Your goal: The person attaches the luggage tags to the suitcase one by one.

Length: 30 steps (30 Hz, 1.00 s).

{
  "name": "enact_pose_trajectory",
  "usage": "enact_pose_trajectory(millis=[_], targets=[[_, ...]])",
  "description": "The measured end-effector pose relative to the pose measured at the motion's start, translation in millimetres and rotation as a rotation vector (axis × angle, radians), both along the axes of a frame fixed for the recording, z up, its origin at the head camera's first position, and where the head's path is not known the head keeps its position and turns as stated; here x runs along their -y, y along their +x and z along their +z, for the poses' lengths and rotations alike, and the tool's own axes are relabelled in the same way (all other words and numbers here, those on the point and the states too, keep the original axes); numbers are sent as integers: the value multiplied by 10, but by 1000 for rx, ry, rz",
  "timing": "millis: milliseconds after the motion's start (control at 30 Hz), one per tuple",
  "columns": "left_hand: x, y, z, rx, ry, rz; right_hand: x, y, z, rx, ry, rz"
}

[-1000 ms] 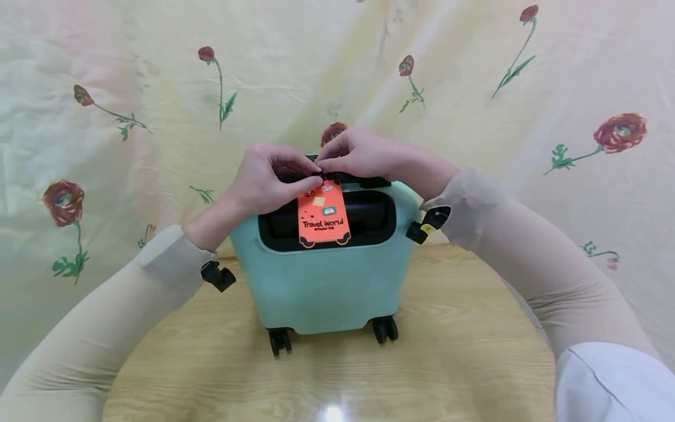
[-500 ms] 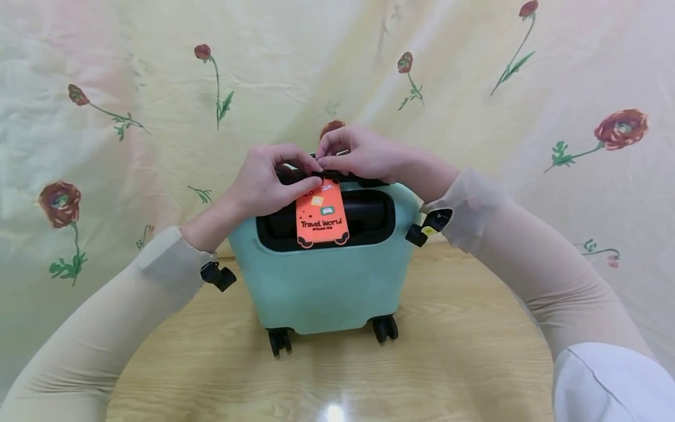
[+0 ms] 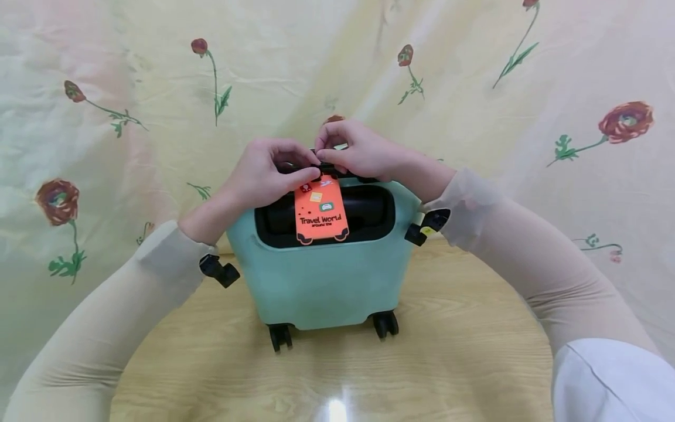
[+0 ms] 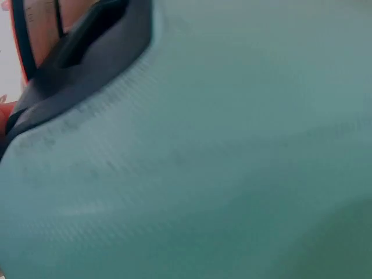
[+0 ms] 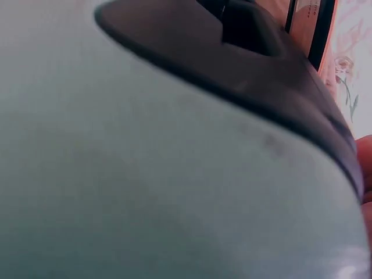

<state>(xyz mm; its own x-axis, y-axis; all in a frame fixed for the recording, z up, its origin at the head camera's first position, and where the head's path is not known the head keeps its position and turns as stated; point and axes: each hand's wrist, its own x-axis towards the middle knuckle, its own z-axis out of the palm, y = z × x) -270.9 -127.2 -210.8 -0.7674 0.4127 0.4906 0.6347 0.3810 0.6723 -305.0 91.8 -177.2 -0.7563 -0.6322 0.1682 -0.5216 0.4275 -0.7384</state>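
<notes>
A mint-green suitcase (image 3: 327,281) stands upright in the middle of the head view, its black recessed panel facing me. An orange luggage tag (image 3: 319,211) reading "Travel World" hangs over that panel. At the tag's top, my left hand (image 3: 261,170) pinches its small dark strap between thumb and fingers. My right hand (image 3: 364,152) meets it there, thumb and forefinger pinched at the same strap, close to the black top handle. Fingers hide most of the strap. Both wrist views are filled by the green shell (image 4: 203,145) and black trim (image 5: 192,46).
The suitcase's black wheels (image 3: 280,337) rest on a wooden table (image 3: 337,375) with a rounded edge. Right behind it hangs a pale curtain (image 3: 295,70) printed with red flowers. Small black cameras (image 3: 218,269) are strapped at both wrists.
The right hand's fingertips have risen slightly and spread a little at the strap. The left hand stays at the top of the tag. The view has tipped down a touch.
</notes>
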Motion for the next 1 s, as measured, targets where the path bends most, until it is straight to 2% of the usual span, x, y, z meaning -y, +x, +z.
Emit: enact_pose_trajectory(millis=[133,233,400,500,833,1000], targets=[[-13,-19,50,123,39,40,-32,-1,-5,49,-1,-4],[-16,-25,84,149,25,51,-38,-10,-17,70,-7,-6],[-4,-10,111,114,-67,54,-27,-11,-33,101,-28,-6],[-9,-6,108,67,-102,43,-19,0,-36,106,-33,-21],[-44,-41,33,-36,-86,-2,4,36,-75,75,-116,-111],[-45,-32,20,-42,-82,26,5,31,-109,47,-154,-132]])
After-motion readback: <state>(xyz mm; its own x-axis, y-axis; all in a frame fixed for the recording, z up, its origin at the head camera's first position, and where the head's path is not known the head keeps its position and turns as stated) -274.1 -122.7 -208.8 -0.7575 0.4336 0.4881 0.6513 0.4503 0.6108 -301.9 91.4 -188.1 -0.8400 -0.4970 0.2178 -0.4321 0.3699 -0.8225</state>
